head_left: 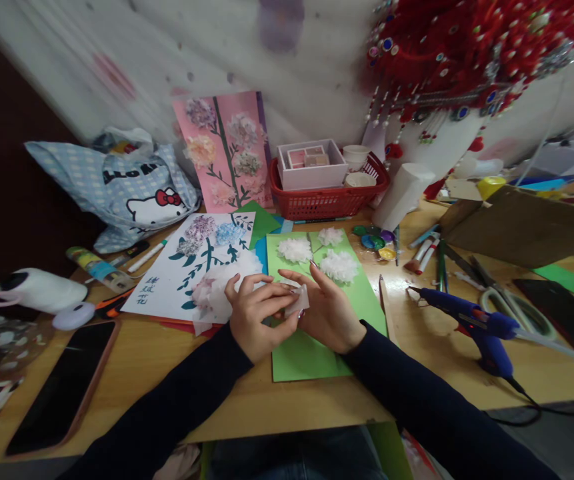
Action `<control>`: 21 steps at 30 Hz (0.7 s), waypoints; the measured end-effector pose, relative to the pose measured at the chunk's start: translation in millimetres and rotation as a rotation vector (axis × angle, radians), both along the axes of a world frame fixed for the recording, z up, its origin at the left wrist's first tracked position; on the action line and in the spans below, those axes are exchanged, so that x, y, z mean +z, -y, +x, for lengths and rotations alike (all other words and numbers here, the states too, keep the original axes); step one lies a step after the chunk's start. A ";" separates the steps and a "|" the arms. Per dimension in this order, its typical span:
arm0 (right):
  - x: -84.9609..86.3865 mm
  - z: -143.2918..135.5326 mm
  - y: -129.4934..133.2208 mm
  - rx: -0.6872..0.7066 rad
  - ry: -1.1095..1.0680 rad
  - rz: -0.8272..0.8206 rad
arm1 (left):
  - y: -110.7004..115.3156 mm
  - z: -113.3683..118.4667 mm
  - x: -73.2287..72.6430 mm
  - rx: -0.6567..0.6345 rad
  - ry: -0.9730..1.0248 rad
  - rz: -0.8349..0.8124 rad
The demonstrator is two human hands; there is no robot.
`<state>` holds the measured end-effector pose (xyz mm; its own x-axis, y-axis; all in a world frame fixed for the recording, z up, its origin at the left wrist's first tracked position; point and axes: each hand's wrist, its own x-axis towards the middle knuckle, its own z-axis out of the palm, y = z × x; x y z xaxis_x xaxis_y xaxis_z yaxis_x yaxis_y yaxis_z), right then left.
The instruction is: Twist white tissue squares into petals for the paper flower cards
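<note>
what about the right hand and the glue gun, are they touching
Apart: the head view shows a pencil and bare tabletop between the right hand and the glue gun.

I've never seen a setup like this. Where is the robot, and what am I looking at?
There's no robot here: these are a person's own bare hands. The single picture comes from a camera worn on their head, looking forward and down, so the arms reach in from the bottom.

The left hand pinches a small white piece, perhaps thin paper, close against the right hand, whose fingers are spread open.

Beneath them on the wooden table lies a green card with fluffy white flowers on it. To its left is a white sheet with flowers and dark leaves; to its right, a blue glue gun. Behind stands a red basket.
</note>
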<state>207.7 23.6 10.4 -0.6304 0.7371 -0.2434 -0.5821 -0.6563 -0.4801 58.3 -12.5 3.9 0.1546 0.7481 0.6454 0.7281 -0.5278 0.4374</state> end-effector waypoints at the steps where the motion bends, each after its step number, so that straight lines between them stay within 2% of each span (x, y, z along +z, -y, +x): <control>1: 0.3 -0.1 0.1 0.001 -0.001 0.004 | 0.1 -0.2 0.1 -0.002 0.000 -0.006; 21: -0.5 0.2 -0.1 0.008 -0.003 0.015 | 0.5 -0.2 2.3 0.016 -0.009 -0.059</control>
